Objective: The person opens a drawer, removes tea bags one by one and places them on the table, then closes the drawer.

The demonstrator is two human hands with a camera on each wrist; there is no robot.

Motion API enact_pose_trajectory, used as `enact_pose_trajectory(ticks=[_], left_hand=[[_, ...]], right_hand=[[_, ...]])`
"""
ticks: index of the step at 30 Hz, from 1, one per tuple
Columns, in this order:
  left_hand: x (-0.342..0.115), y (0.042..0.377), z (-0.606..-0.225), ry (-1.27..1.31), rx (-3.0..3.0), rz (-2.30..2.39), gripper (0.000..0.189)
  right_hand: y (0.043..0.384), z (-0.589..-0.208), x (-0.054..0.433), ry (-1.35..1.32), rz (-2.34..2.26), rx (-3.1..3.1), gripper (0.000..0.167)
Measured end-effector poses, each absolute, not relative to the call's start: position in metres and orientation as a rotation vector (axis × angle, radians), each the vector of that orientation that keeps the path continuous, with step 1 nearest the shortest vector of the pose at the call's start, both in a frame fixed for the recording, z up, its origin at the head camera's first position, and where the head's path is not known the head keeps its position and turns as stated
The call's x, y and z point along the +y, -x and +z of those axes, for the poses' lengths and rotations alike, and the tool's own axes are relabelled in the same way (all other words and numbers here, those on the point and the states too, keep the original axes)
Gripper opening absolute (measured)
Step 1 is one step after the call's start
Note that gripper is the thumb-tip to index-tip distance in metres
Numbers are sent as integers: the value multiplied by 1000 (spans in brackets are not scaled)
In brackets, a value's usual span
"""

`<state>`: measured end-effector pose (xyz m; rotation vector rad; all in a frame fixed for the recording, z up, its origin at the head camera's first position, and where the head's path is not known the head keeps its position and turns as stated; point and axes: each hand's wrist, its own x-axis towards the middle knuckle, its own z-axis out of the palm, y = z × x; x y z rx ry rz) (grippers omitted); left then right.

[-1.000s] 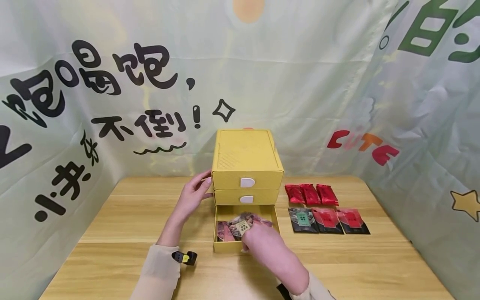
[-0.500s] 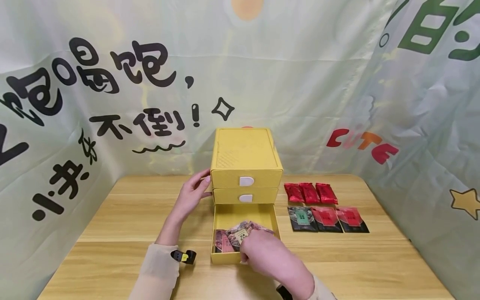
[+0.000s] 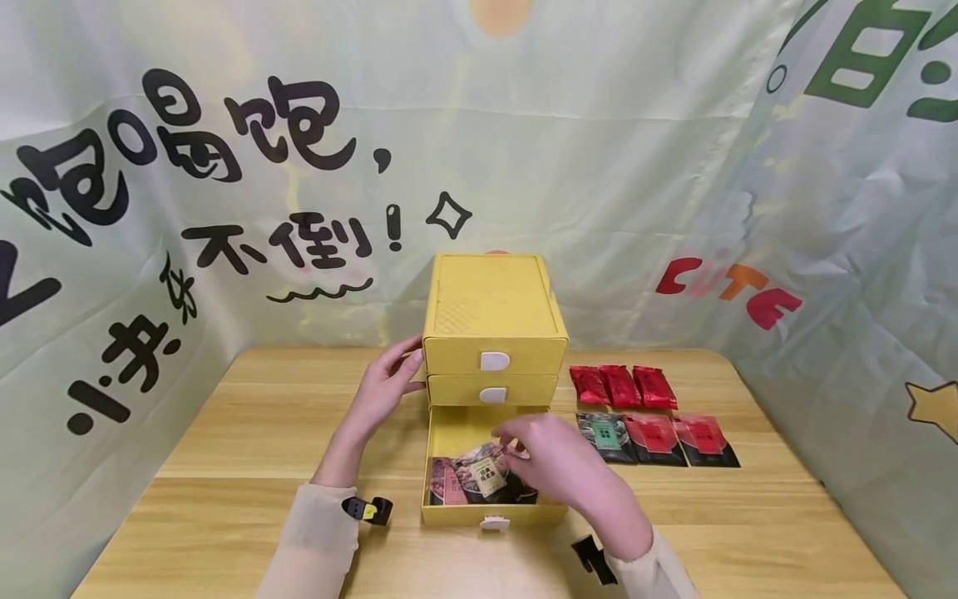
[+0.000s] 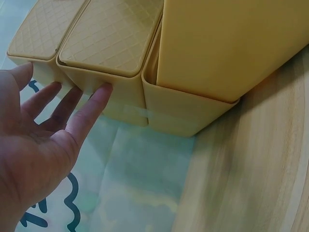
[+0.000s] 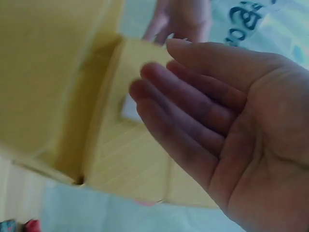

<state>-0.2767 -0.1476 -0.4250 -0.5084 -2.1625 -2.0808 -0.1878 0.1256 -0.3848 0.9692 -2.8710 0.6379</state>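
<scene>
A yellow drawer cabinet (image 3: 490, 295) stands at the back of the table, its bottom drawer (image 3: 449, 516) pulled out. Inside that drawer lie several flat printed sachets (image 3: 482, 476), dark and pink with pale labels. My left hand (image 3: 380, 393) touches the cabinet's left side with spread fingers; the left wrist view shows the fingertips (image 4: 104, 91) at its wall. Over the right part of the drawer hovers my right hand (image 3: 557, 459), fingers loosely bent. In the right wrist view its palm (image 5: 270, 140) faces the camera and holds nothing.
Right of the cabinet, a row of red packets (image 3: 619, 387) lies behind a row of flat sachets, one green-labelled (image 3: 606, 437) and two red-labelled (image 3: 705, 438). The two upper drawers (image 3: 449, 358) are closed. A printed cloth (image 3: 599, 166) hangs behind the wooden table (image 3: 224, 516).
The bottom drawer came out farther towards me. My right hand then let go of its front and rose up and right, uncovering the white tab handle. My left hand stays at the cabinet's side.
</scene>
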Motion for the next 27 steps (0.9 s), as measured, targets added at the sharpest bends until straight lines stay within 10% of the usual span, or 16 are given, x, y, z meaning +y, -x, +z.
enact_pose_trajectory(ticks=[27], left_hand=[[-148, 276, -425, 482, -2185, -2077, 49]], right_hand=[[225, -451, 121, -1044, 518, -3042, 75]])
